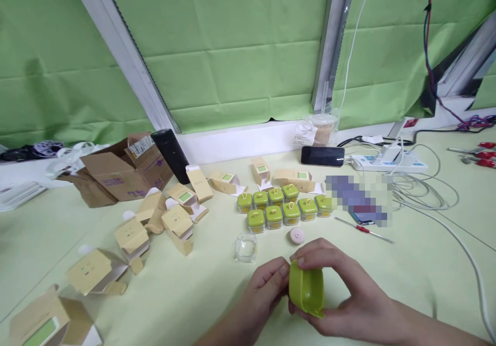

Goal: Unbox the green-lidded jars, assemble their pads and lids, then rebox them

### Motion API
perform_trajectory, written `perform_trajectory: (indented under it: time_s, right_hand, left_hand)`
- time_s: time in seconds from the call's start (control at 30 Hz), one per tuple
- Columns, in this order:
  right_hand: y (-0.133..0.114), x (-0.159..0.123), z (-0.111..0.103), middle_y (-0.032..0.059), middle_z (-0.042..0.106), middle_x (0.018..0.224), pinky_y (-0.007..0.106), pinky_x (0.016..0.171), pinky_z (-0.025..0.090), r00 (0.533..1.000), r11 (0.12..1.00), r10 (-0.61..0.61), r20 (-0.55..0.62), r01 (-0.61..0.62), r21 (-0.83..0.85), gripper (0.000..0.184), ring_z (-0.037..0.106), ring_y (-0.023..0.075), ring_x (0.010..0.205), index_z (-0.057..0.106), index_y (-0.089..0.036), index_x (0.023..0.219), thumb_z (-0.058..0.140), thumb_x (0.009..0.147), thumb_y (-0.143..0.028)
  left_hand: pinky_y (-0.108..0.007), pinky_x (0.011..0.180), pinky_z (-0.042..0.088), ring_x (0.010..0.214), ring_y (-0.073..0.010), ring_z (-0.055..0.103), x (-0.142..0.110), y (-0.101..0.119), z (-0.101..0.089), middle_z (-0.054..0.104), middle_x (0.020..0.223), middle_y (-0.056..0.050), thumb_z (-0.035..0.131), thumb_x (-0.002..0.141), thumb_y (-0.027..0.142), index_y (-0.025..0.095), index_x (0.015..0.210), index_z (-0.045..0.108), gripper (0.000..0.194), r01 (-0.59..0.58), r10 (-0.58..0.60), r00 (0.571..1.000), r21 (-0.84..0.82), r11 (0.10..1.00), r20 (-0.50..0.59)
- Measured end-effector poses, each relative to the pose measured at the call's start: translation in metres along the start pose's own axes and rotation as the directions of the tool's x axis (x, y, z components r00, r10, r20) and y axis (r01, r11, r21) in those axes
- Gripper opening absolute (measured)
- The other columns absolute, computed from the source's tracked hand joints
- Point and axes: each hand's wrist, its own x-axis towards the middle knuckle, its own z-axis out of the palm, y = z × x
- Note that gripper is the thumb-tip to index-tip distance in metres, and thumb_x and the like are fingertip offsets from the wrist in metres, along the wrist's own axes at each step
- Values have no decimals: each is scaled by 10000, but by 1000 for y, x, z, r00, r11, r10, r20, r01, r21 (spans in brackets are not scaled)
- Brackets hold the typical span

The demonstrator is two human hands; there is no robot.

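A hollow, square-cornered green plastic container [296, 286] is held tilted near the front of the table, its open side facing right and towards me. My right hand [352, 297] grips it from the right, fingers at its upper edge and thumb side below. From the left, my left hand [265, 289] pinches its side, the fingertips partly hidden. Just beyond lie a clear plastic cup [245, 248] and a small pale pink round piece [296, 235]. Behind these stand two rows of small clear jars with green lids [274, 217], each lid bearing a yellowish loop.
Opened small cardboard boxes [132, 236] spread across the left and back. A larger carton [124, 173] and a black bottle [170, 155] stand behind. A red-handled screwdriver [363, 229], a black phone [323, 156], a power strip [387, 163] and coiled white cables occupy the right.
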Motion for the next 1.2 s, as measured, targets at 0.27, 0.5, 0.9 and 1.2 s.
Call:
perform_trajectory:
  time_s: [0.27, 0.5, 0.9, 1.2]
  right_hand:
    - [17, 3, 4, 52, 595, 1093, 362, 830, 502, 981, 967, 181, 67, -165, -195, 551, 584, 234, 998, 411, -297, 1180, 704, 728, -182]
    - [45, 16, -31, 66, 610, 1034, 390, 804, 505, 957, 905, 266, 115, -208, -370, 292, 607, 223, 942, 458, -265, 1194, 461, 902, -244]
    - [58, 16, -19, 20, 602, 907, 317, 721, 520, 896, 893, 444, 26, -444, 74, 220, 616, 183, 818, 478, -257, 1009, 590, 843, -347]
    - [36, 3, 6, 35, 531, 1026, 335, 792, 523, 895, 858, 436, 95, -446, 255, 229, 608, 179, 882, 521, -254, 1040, 615, 840, -314]
  left_hand:
    - [-335, 774, 444, 980, -232, 589, 1, 3, 14, 615, 1054, -92, 617, 786, 508, 223, 1205, 464, 530, -22, 2, 997, -249, 968, -83]
    - [-350, 787, 436, 773, -191, 642, 2, 12, 10, 675, 935, -108, 552, 857, 369, 173, 1232, 397, 450, -59, -16, 958, -248, 967, -288]
    - [-369, 937, 398, 883, -186, 635, 1, 5, 9, 662, 1004, -73, 576, 802, 191, 187, 1232, 403, 464, -73, -9, 932, -209, 975, -363]
    - [-416, 1028, 358, 1082, -218, 571, 1, 3, 17, 602, 1164, -73, 619, 815, 302, 218, 1060, 473, 297, -215, 112, 944, -322, 922, -312]
